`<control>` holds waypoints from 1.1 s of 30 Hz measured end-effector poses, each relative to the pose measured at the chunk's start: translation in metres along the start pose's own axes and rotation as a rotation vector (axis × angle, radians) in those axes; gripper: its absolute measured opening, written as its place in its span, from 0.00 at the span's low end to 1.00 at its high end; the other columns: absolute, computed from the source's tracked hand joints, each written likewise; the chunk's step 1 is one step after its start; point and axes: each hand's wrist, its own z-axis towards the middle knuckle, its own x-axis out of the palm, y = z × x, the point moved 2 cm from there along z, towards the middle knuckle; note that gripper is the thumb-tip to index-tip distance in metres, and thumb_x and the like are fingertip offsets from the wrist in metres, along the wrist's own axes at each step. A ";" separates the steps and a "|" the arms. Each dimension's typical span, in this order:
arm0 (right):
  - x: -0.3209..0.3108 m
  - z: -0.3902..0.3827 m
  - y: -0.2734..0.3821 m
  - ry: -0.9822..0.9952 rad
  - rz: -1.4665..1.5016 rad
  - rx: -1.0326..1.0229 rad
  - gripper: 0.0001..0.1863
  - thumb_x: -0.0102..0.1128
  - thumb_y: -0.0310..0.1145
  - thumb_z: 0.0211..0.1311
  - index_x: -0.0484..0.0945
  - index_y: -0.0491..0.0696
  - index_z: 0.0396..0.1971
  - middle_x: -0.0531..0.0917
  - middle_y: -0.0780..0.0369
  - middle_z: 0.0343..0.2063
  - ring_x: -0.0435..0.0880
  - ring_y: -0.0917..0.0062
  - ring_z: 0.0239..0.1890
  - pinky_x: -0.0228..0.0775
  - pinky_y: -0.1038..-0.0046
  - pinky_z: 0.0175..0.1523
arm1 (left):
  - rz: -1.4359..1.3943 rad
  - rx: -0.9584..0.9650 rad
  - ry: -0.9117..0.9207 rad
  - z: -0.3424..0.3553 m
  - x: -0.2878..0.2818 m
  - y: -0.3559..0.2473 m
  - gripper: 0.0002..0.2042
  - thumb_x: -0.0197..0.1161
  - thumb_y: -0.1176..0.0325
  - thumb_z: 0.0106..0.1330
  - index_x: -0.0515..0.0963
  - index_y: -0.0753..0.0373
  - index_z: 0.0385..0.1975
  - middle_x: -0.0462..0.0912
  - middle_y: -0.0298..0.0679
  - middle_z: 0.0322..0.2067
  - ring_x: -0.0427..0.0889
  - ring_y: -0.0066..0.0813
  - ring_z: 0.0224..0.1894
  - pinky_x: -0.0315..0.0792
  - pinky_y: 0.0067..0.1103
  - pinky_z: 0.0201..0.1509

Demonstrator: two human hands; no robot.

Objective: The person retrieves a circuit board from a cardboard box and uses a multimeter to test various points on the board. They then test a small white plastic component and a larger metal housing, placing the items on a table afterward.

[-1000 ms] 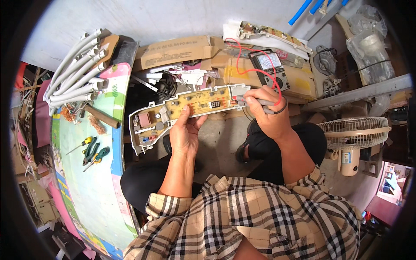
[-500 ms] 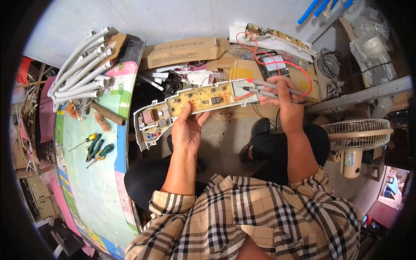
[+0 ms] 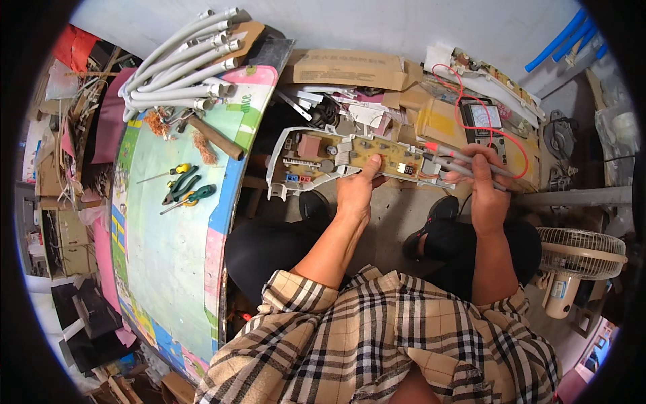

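Note:
My left hand (image 3: 357,183) grips the long circuit board (image 3: 311,149) in its white plastic housing, thumb on the yellow board face just left of the small display (image 3: 406,168). My right hand (image 3: 490,176) is closed round two grey test probes (image 3: 459,160), one with a red collar, their tips over the board's right end; whether they touch it, I cannot tell. A red lead loops up from them, near an analogue multimeter (image 3: 485,114) resting on cardboard behind.
At left a colourful table (image 3: 173,262) bears grey hoses (image 3: 175,57), pliers (image 3: 177,190), screwdrivers and a rod (image 3: 215,135). A fan (image 3: 580,254) stands at right by a metal bar (image 3: 572,196). Cardboard (image 3: 343,69), scrap parts and blue pipes (image 3: 558,42) line the wall.
The view has swung left, so the scene sits further right. The board appears more level, with my left thumb higher on it. My right hand still holds the probes.

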 end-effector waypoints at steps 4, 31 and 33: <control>0.015 -0.003 0.004 0.017 -0.030 -0.012 0.12 0.47 0.32 0.71 0.75 0.39 0.42 0.81 0.57 0.33 0.84 0.75 0.30 0.75 0.78 0.38 | 0.015 -0.010 0.023 0.001 0.004 0.006 0.11 0.62 0.69 0.64 0.75 0.67 0.43 0.81 0.39 0.39 0.81 0.30 0.40 0.80 0.28 0.41; 0.059 -0.020 0.002 0.296 -0.001 -0.030 0.15 0.44 0.34 0.71 0.72 0.36 0.44 0.80 0.55 0.35 0.83 0.75 0.33 0.73 0.75 0.43 | 0.064 -0.068 0.084 0.002 0.007 0.023 0.07 0.60 0.72 0.63 0.75 0.65 0.39 0.79 0.38 0.36 0.78 0.27 0.36 0.75 0.24 0.41; 0.064 -0.021 -0.002 0.343 -0.102 -0.115 0.14 0.46 0.33 0.70 0.73 0.37 0.43 0.81 0.56 0.35 0.82 0.75 0.33 0.72 0.75 0.45 | 0.014 -0.056 0.139 -0.001 0.008 0.032 0.07 0.62 0.65 0.65 0.77 0.62 0.32 0.77 0.33 0.29 0.74 0.21 0.26 0.70 0.19 0.28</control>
